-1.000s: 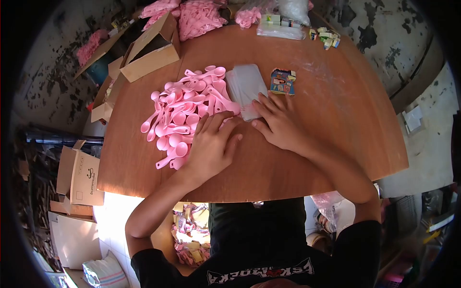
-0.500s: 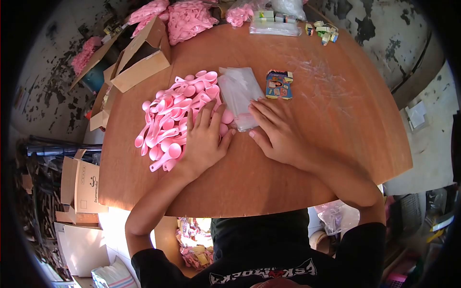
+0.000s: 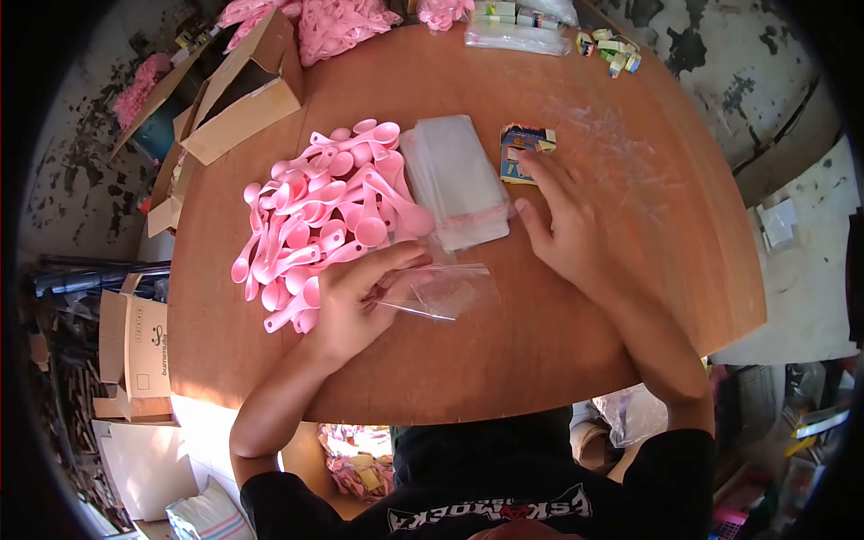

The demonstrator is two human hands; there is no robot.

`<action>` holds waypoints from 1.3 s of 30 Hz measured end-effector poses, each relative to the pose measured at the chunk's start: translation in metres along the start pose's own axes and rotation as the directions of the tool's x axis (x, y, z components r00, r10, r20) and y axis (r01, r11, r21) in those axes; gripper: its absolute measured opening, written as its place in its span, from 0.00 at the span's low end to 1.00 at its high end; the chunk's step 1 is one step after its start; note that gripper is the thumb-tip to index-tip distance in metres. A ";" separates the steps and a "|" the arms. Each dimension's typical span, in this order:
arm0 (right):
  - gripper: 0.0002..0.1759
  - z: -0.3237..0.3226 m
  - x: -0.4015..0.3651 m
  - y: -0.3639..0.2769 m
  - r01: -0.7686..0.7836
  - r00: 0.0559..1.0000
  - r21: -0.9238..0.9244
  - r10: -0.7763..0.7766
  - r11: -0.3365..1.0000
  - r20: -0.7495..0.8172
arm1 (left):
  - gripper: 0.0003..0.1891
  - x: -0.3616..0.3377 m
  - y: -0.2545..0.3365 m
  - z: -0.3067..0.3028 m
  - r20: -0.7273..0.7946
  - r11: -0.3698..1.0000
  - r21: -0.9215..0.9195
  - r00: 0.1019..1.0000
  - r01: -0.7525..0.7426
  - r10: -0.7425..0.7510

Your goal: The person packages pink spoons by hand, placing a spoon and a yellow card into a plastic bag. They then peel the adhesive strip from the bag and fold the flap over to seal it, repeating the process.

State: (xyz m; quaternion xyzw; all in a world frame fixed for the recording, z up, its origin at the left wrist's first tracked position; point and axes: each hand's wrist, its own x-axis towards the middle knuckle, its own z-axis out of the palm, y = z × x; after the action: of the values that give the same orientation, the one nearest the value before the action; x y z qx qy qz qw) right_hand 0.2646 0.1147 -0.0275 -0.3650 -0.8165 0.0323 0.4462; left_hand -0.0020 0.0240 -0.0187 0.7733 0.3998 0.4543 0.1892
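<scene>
- I see a thin, clear, crinkled bag (image 3: 443, 290) lying flat on the table (image 3: 576, 360), glossy where the light hits it; it sits between my two hands, just right of the left one
- The left hand (image 3: 353, 301) is curled, its fingers (image 3: 391, 261) and thumb pinching the bag's left edge; its wrist is low on the wood
- Just beyond that hand lies a loose heap of pink plastic spoons (image 3: 324, 211), smooth, with round bowls and short flat handles; the knuckles touch its near edge
- A neat, rectangular, milky-clear stack (image 3: 453, 178) of more bags lies past the held one, left of the right hand
- The right hand (image 3: 565, 229) is open and palm down, gripping nothing, its fingers spread and pointing away from me
- Its fingertips reach a small printed card (image 3: 525, 144); the thumb is near the stack's corner
- The table is round, brown, smooth wood
- A cardboard box (image 3: 238, 90) stands open well beyond the left hand
</scene>
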 end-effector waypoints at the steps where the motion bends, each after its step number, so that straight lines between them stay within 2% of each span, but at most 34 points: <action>1: 0.25 0.004 -0.002 0.015 -0.008 1.000 -0.124 0.009 0.992 0.012 | 0.17 -0.001 0.002 0.000 -0.002 0.965 -0.180 0.981 0.191 -0.194; 2: 0.25 0.007 -0.004 0.026 -0.012 1.000 -0.245 0.018 0.969 0.024 | 0.19 0.002 0.007 -0.004 0.022 0.947 -0.236 0.975 0.220 -0.221; 3: 0.25 0.009 -0.007 0.032 -0.013 0.999 -0.248 0.021 0.969 0.030 | 0.19 0.002 0.004 -0.003 0.023 0.945 -0.241 0.974 0.223 -0.224; 5: 0.26 0.013 -0.010 0.038 -0.018 0.996 -0.324 0.047 0.946 0.082 | 0.18 0.002 -0.002 0.000 0.044 0.831 -0.445 0.935 0.334 -0.352; 6: 0.26 0.011 -0.008 0.033 -0.013 0.995 -0.323 0.045 0.946 0.091 | 0.17 0.003 0.000 -0.003 0.087 0.814 -0.436 0.918 0.384 -0.387; 8: 0.27 0.002 0.003 0.012 0.054 0.998 -0.154 -0.059 0.987 -0.024 | 0.17 0.002 -0.007 0.001 0.071 0.825 -0.433 0.926 0.362 -0.370; 9: 0.27 -0.003 0.005 -0.001 0.065 0.998 -0.148 -0.067 0.987 -0.011 | 0.16 0.001 -0.009 0.003 0.060 0.841 -0.424 0.937 0.336 -0.344; 10: 0.27 -0.010 0.003 -0.015 0.041 0.990 0.199 -0.066 0.979 0.121 | 0.18 0.002 -0.007 0.004 0.100 0.827 -0.412 0.921 0.383 -0.377; 11: 0.27 -0.012 0.000 -0.027 -0.036 0.964 0.513 -0.105 0.857 0.244 | 0.18 0.000 -0.007 0.005 0.090 0.824 -0.415 0.919 0.385 -0.384; 15: 0.22 -0.003 -0.011 -0.051 0.000 0.932 0.541 -0.195 0.841 0.304 | 0.17 -0.001 -0.001 0.011 0.104 0.851 -0.370 0.927 0.372 -0.360; 17: 0.14 0.004 -0.019 -0.044 -0.052 0.963 0.494 -0.088 0.868 0.256 | 0.17 -0.002 -0.002 0.013 0.088 0.855 -0.393 0.940 0.338 -0.331; 18: 0.08 0.004 -0.015 -0.048 -0.160 0.979 0.505 0.071 0.848 0.190 | 0.17 -0.001 0.000 0.011 0.081 0.855 -0.397 0.940 0.335 -0.331; 19: 0.08 0.001 -0.012 -0.044 -0.155 0.979 0.503 0.065 0.851 0.192 | 0.16 0.000 0.003 0.008 0.140 0.783 -0.467 0.908 0.411 -0.394; 20: 0.09 -0.006 -0.008 -0.037 -0.443 0.897 0.474 0.373 0.761 0.238 | 0.15 0.002 0.005 0.006 0.204 0.699 -0.528 0.871 0.483 -0.447; 21: 0.09 -0.012 -0.004 -0.029 -0.685 0.719 0.435 0.641 0.584 0.270 | 0.15 0.002 0.005 0.005 0.198 0.701 -0.530 0.873 0.477 -0.445; 22: 0.09 -0.015 -0.003 -0.016 -0.680 0.724 0.435 0.636 0.591 0.268 | 0.15 0.003 0.004 0.003 0.231 0.654 -0.554 0.850 0.516 -0.475; 24: 0.10 -0.014 -0.005 0.002 -0.473 0.691 0.802 0.719 0.364 0.082 | 0.14 0.001 0.000 0.004 0.265 0.604 -0.573 0.822 0.554 -0.503; 25: 0.10 -0.013 -0.004 -0.002 -0.472 0.692 0.803 0.717 0.364 0.082 | 0.15 -0.002 -0.006 0.008 0.222 0.680 -0.565 0.879 0.468 -0.421; 26: 0.10 -0.010 -0.005 -0.009 -0.379 0.778 0.784 0.628 0.491 -0.017 | 0.15 -0.003 -0.009 0.009 0.182 0.745 -0.551 0.926 0.376 -0.332; 27: 0.10 -0.007 -0.004 -0.017 -0.272 0.847 0.750 0.521 0.603 -0.111 | 0.15 -0.003 -0.007 0.008 0.181 0.745 -0.551 0.926 0.375 -0.332; 28: 0.10 -0.004 -0.004 -0.019 -0.272 0.847 0.749 0.521 0.603 -0.111 | 0.15 -0.004 -0.005 0.007 0.242 0.669 -0.604 0.899 0.434 -0.365; 29: 0.10 0.000 -0.006 -0.019 -0.253 0.936 0.642 0.351 0.724 -0.028 | 0.15 -0.004 -0.004 0.006 0.306 0.584 -0.648 0.869 0.490 -0.390; 30: 0.10 0.002 -0.009 -0.019 -0.200 0.979 0.528 0.184 0.825 0.084 | 0.15 -0.006 -0.006 0.006 0.312 0.581 -0.647 0.867 0.493 -0.388; 31: 0.10 0.005 -0.011 -0.017 -0.206 0.978 0.525 0.192 0.826 0.082 | 0.15 -0.008 -0.009 0.006 0.349 0.524 -0.678 0.853 0.516 -0.389; 32: 0.10 0.009 -0.011 -0.013 -0.189 0.977 0.470 0.119 0.862 0.176 | 0.14 -0.009 -0.010 0.007 0.387 0.465 -0.703 0.838 0.539 -0.386; 33: 0.10 0.012 -0.011 -0.009 -0.162 0.961 0.417 0.048 0.895 0.271 | 0.14 -0.008 -0.008 0.006 0.392 0.466 -0.700 0.837 0.541 -0.382; 34: 0.11 0.015 -0.014 -0.005 -0.270 0.931 0.416 0.126 0.868 0.342 | 0.13 -0.006 -0.004 0.004 0.415 0.433 -0.704 0.821 0.563 -0.393; 35: 0.11 0.015 -0.013 -0.003 -0.268 0.933 0.417 0.125 0.869 0.339 | 0.11 -0.004 -0.002 0.002 0.435 0.400 -0.707 0.804 0.584 -0.405; 36: 0.12 0.015 -0.010 -0.002 -0.179 0.954 0.363 0.071 0.915 0.293 | 0.11 -0.006 -0.004 0.003 0.433 0.404 -0.706 0.806 0.582 -0.404; 37: 0.14 0.015 -0.007 -0.002 -0.089 0.968 0.302 0.011 0.949 0.251 | 0.10 -0.008 -0.011 0.007 0.392 0.455 -0.715 0.843 0.531 -0.368; 39: 0.18 0.014 -0.002 -0.005 -0.029 0.976 0.258 -0.029 0.966 0.217 | 0.08 -0.009 -0.012 0.007 0.349 0.509 -0.718 0.878 0.475 -0.327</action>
State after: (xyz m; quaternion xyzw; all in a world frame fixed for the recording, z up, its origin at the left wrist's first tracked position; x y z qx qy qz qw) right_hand 0.2515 0.1135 -0.0351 -0.2978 -0.8494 0.1789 0.3973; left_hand -0.0044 0.0246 -0.0354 0.5312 0.3101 0.4585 0.6414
